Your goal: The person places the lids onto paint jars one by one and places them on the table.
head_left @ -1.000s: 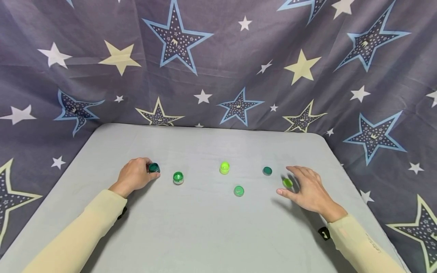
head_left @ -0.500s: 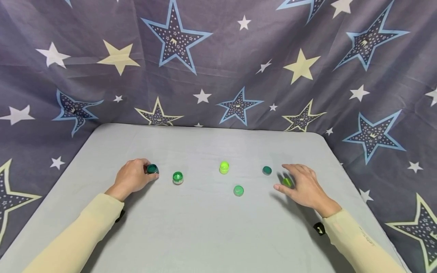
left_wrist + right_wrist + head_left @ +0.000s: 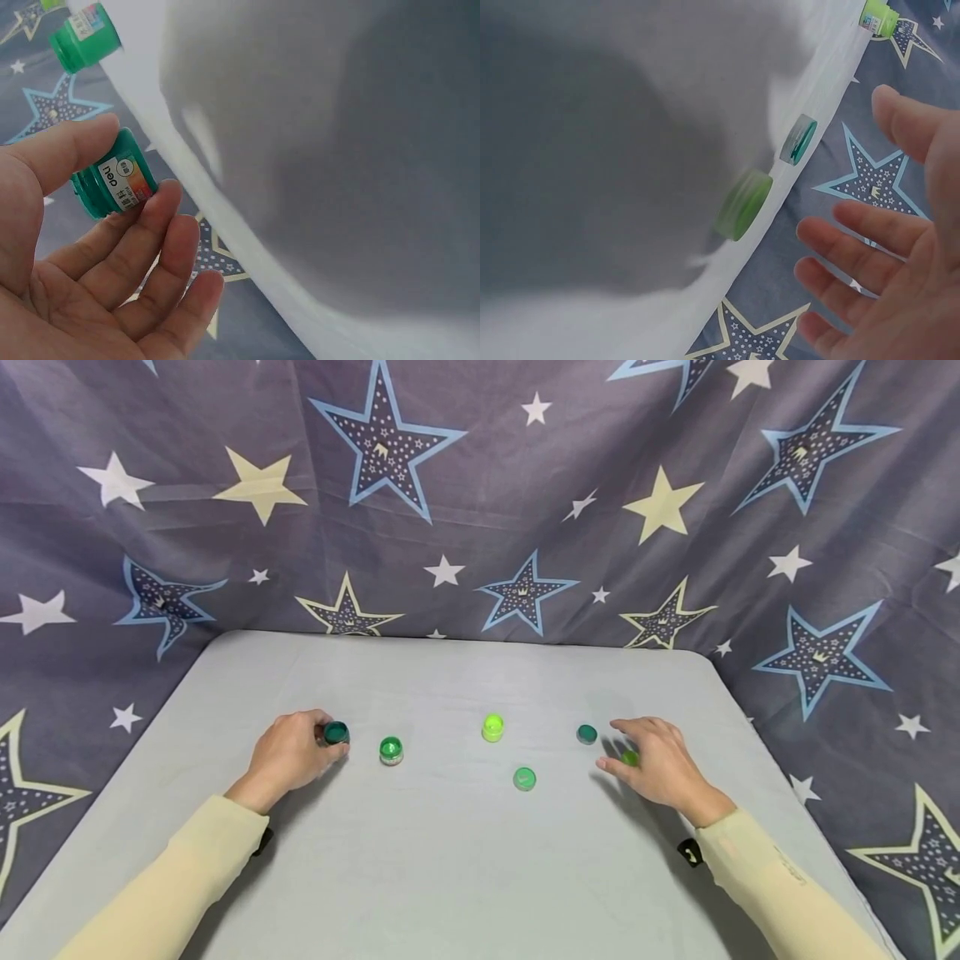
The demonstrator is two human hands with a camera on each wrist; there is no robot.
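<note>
Reading the table [image 3: 450, 877] as a clock face, 12 being the far edge: L hand [image 3: 287, 756] is sitting at approx. 9–10, pinching the dk-green jar [image 3: 337, 732] betw. thumb & fingers. R hand [image 3: 651, 762] is hovering at abt. 3, fingers spread, gripping nothing; the lime lid [image 3: 744, 206] is lying just beside it, partly hidden in the head view, not being touched acc. to the R wrist view. Dk-green lid [image 3: 587, 734] is lying at ~2, just beyond the R fingertips; mint lid [image 3: 524, 779] is resting nr. centre, toward 3. Mid-green jar [image 3: 391, 752] is standing betw. centre & dk-green jar, at ~9–10; yellow-green jar [image 3: 492, 727] is standing at ~12.

Step in hand, at a guess: L is steadying a jar while R is lining up on a lid; no jar is wearing one yet. Next move is prob. calling for R thumb & fingers closing low on a lid's rim w/o nudging the neighbour, L needing only a light hold.

Writing: the dk-green jar's label [image 3: 126, 182] is showing "deli", tilted, plus Chinese characters & small print, illegible. Mid-green & yellow-green jars are also carrying labels, unreadable. R sleeve [image 3: 780, 893] is bearing faint lettering, ditto.
</note>
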